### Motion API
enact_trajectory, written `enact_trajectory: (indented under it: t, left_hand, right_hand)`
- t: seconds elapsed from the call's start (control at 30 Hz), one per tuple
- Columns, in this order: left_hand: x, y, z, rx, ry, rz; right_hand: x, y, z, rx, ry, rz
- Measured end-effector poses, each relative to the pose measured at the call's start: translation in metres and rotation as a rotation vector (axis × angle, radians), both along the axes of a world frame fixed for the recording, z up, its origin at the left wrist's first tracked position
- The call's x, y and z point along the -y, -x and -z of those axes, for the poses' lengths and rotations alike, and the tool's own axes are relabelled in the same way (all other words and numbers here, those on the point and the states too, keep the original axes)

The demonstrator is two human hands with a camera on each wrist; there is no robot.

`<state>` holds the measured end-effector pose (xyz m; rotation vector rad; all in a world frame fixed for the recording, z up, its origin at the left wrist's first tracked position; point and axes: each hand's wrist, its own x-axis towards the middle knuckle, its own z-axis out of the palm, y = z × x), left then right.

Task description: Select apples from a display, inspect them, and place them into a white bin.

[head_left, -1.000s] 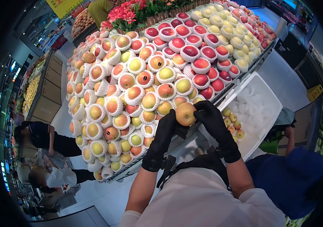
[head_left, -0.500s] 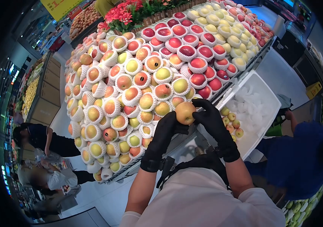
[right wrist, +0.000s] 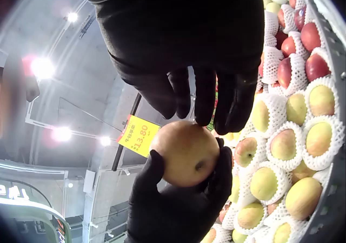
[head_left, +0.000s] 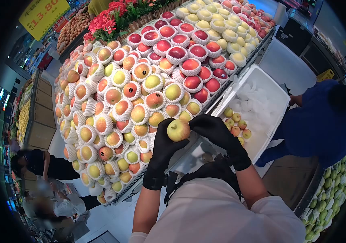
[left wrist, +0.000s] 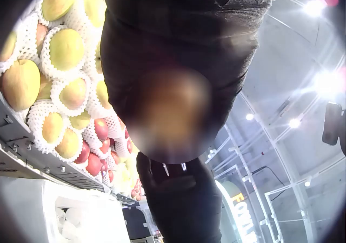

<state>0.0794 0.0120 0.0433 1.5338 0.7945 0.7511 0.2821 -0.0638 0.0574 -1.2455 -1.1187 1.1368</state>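
A yellow-red apple [head_left: 178, 130] without a foam net sits in my black-gloved left hand [head_left: 163, 148]. The left thumb and fingers curl round its sides, clearest in the right wrist view, where the left hand [right wrist: 178, 213] holds the apple [right wrist: 185, 154] from below. My right hand [head_left: 217, 131], also gloved, is at the apple's right side; in the right wrist view the fingers of the right hand [right wrist: 189, 48] extend fairly straight to its upper side. The stem end shows in the head view. In the left wrist view the apple [left wrist: 175, 100] is blurred, with the right hand [left wrist: 181, 200] beyond it.
Net-wrapped apples [head_left: 138, 114] pile up on the sloping stand at left, with dark red ones [head_left: 177, 52] behind. A white bin [head_left: 278, 113] at right holds small apples [head_left: 235, 125] and white foam nets [head_left: 256, 99]. A person in blue [head_left: 318, 121] stands beyond the bin.
The apple has turned so its stem end faces up. My right fingers have shifted from round its right edge to lie straighter beside it. The person in blue has moved up beside the bin.
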Motion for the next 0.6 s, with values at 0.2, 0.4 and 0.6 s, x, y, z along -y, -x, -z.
enact_trajectory:
  t: [0.2,0.4,0.6]
  left_hand:
    - [0.011,-0.003,-0.002,-0.058,-0.036,-0.006]
    - [0.018,-0.013,0.001,-0.054,-0.099,0.003]
    - [0.025,-0.025,0.004,-0.073,-0.076,-0.053]
  right_hand:
    - [0.004,-0.032,0.037,0.079,0.048,0.156]
    - [0.018,-0.088,0.106,-0.002,0.127,0.36]
    - [0.036,-0.152,0.177,0.28,0.28,0.619]
